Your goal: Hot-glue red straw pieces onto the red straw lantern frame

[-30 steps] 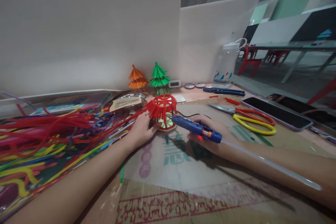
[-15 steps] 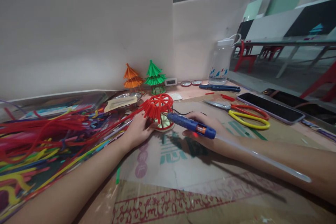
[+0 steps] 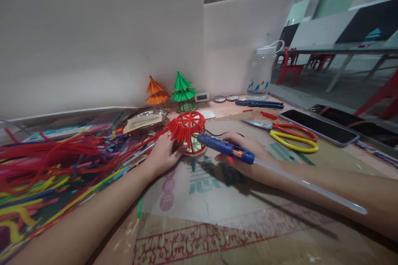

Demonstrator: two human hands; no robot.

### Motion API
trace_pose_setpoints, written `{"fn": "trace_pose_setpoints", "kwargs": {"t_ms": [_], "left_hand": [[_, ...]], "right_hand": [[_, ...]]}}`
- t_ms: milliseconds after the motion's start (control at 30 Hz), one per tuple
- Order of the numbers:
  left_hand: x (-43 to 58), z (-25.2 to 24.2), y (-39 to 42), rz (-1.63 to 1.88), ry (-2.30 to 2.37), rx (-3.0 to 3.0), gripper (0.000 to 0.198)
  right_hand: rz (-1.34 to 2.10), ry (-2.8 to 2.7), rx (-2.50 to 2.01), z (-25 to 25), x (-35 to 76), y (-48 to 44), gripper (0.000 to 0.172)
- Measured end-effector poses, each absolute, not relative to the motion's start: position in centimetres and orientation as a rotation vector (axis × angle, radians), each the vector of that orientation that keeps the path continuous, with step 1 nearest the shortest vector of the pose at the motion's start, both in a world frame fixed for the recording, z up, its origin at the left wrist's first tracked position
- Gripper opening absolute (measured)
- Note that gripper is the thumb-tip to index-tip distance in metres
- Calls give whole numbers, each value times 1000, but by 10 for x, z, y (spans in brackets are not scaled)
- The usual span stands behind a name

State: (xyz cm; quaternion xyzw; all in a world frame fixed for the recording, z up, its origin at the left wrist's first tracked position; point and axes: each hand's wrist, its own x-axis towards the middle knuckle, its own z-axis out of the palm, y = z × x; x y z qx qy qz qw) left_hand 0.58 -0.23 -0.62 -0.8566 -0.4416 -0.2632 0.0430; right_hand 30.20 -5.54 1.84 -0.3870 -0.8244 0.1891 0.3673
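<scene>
In the middle of the head view stands a small red pavilion model, with a wheel-like ring on top, a partly covered fringe roof and a round base. My left hand grips its lower left side, thumb at the base. My right hand is wrapped round a blue hot glue gun, whose nozzle points left at the model's side. Whether the nozzle touches the model I cannot tell. A long clear glue stick sticks out of the gun's back, and a small red light glows beneath it.
Orange and green pavilion models stand behind, near a metal dish. Colourful pipe cleaners are heaped at left. Scissors, a phone, blue-handled pliers and a water bottle lie or stand at right.
Both hands, the glue gun and the red model hold almost the same positions. The whole view has shifted very slightly.
</scene>
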Motion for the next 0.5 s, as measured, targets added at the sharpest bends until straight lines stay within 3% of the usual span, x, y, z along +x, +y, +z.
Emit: {"fn": "trace_pose_setpoints", "kwargs": {"t_ms": [500], "left_hand": [[5,-6,-4,-744,-1344,-2572,52]], "right_hand": [[564,-2024,-1081,27,297,-62,23]]}}
